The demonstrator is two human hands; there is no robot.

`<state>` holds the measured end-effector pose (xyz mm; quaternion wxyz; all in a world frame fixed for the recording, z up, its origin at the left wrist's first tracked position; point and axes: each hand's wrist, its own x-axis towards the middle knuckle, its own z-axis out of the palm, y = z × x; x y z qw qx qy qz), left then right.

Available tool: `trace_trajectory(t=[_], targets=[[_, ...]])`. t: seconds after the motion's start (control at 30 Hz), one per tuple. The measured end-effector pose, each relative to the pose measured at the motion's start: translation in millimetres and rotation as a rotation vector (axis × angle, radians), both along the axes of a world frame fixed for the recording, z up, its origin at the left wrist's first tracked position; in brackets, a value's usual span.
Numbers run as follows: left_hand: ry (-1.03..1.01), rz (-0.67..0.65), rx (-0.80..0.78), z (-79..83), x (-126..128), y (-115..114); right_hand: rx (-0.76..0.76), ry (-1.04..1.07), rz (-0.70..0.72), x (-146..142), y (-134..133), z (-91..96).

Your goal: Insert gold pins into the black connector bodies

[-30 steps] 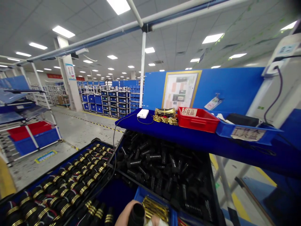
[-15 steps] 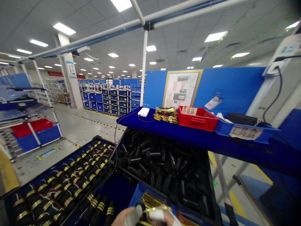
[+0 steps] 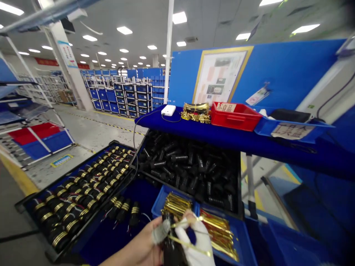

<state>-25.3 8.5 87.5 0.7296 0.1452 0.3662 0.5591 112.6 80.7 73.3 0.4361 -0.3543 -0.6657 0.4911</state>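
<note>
My left hand (image 3: 148,242), with grey wrap on a finger, is closed around a black cylindrical part (image 3: 174,253) at the bottom centre. Against that part, my right hand (image 3: 198,240), mostly covered in white, pinches a thin gold metal strip (image 3: 191,244), which looks bent into a loop with its ends sticking out right. Just beyond my hands is a blue bin (image 3: 157,203) holding a bundle of gold strips (image 3: 177,204). Beside it, more gold strips (image 3: 219,232) lie in a second bin. Several black parts with gold bands (image 3: 123,210) rest on the blue surface to the left.
A large tray (image 3: 111,143) of gold-banded black parts stands at left. Behind the bins is a tray of black threaded parts (image 3: 191,159). A blue shelf (image 3: 172,123) overhangs it, carrying a red bin (image 3: 235,118), a blue toolbox (image 3: 294,129) and a white device (image 3: 168,110). A cable hangs at its left.
The view has tipped downward, so more of the bins and my hands shows. The black part and gold strip are in clearer sight; both hands keep their hold.
</note>
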Motion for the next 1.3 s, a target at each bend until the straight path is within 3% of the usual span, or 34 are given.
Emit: trace_trajectory(t=[0.1,0.17,0.23,0.4,0.6,0.77,0.87,0.97,1.03,1.13,1.3], targets=[[-0.007,0.024,-0.005,4.4,-0.7,-3.0,0.011,-0.033,-0.045,2.1,-8.3,-4.0],[0.018,0.004,-0.037,9.1,-4.7,-3.0,0.207,-0.143,0.104,6.6,-10.5,0.3],[0.123,-0.001,-0.029,11.4,-9.0,-2.1,0.281,-0.188,0.167,11.4,-8.0,6.5],[0.212,0.031,-0.003,0.7,-12.5,-5.7,0.078,-0.213,0.057,16.4,1.6,5.9],[0.418,-0.064,0.006,-15.5,-11.1,-6.0,0.012,-0.136,0.102,15.5,-8.7,-7.0],[0.328,-0.049,-0.025,-8.0,-17.0,0.8,0.334,-0.113,0.291,23.6,-10.5,-14.1],[0.384,-0.030,-0.004,-11.6,-25.4,2.2,0.148,0.079,0.113,25.2,-9.6,-8.0],[0.504,-0.006,0.069,-22.6,-29.8,0.8,-0.074,0.608,-0.102,21.9,-12.7,17.5],[0.543,0.003,0.111,-28.7,-28.3,-0.3,-0.125,0.876,-0.101,15.9,-16.7,35.8],[0.569,-0.016,0.113,-29.8,-24.0,-0.1,-0.189,0.965,-0.031,1.8,-22.1,43.7],[0.730,-0.070,0.119,-23.0,-25.1,5.7,-0.228,0.842,0.026,-20.7,-21.2,19.2]])
